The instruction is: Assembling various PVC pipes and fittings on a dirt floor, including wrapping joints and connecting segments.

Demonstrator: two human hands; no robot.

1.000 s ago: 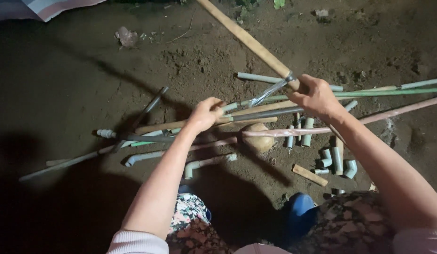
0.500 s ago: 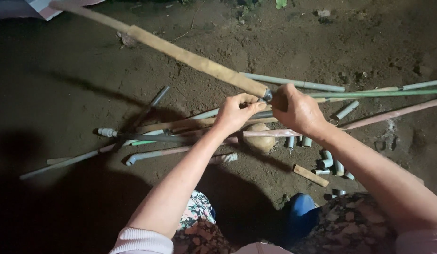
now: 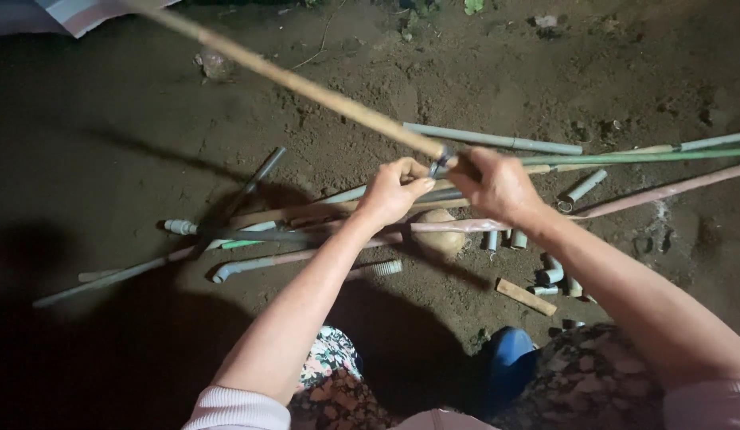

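While both hands meet at the pole's (image 3: 306, 84) near end, left hand (image 3: 395, 191) pinches a small metal piece (image 3: 440, 163) and right hand (image 3: 497, 185) clamps the pole above scattered pipes (image 3: 489, 140) on dirt.

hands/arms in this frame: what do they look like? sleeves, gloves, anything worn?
Two bare hands, no gloves, no rings or watch visible. Left hand and right hand both lead to bare forearms. Pale pink ribbed sleeves are pushed up near the elbows: left cuff, right cuff.
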